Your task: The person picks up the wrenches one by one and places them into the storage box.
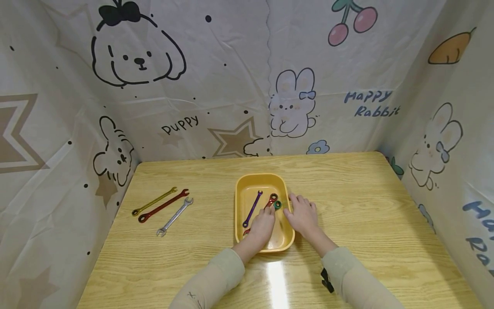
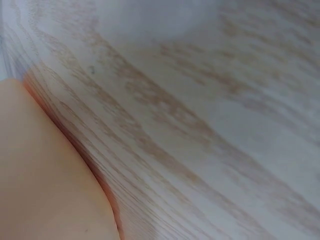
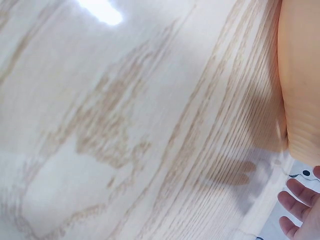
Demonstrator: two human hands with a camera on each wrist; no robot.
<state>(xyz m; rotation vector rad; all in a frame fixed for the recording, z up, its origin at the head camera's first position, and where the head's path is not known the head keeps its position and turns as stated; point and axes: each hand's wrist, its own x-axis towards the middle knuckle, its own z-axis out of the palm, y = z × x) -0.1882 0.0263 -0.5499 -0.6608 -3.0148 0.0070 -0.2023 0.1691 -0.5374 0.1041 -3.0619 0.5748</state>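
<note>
Your wood-grain table (image 1: 347, 184) carries a yellow, round-cornered rectangular tray (image 1: 248, 191). Your right hand (image 1: 302, 216) sits at its right rim, fingers extended; your left hand (image 1: 263, 225) reaches inside, though I can't tell whether its fingers are clamped on anything. Left of the tray lie a long dark-red metal wrench (image 1: 164, 206), a silver wrench (image 1: 175, 217) and a yellow-gold wrench (image 1: 155, 201). Inside, a shorter red wrench (image 1: 270, 201) runs partly beneath your left hand, between a slim purple wrench (image 1: 252, 209) and a green ring end (image 1: 279, 206).
</note>
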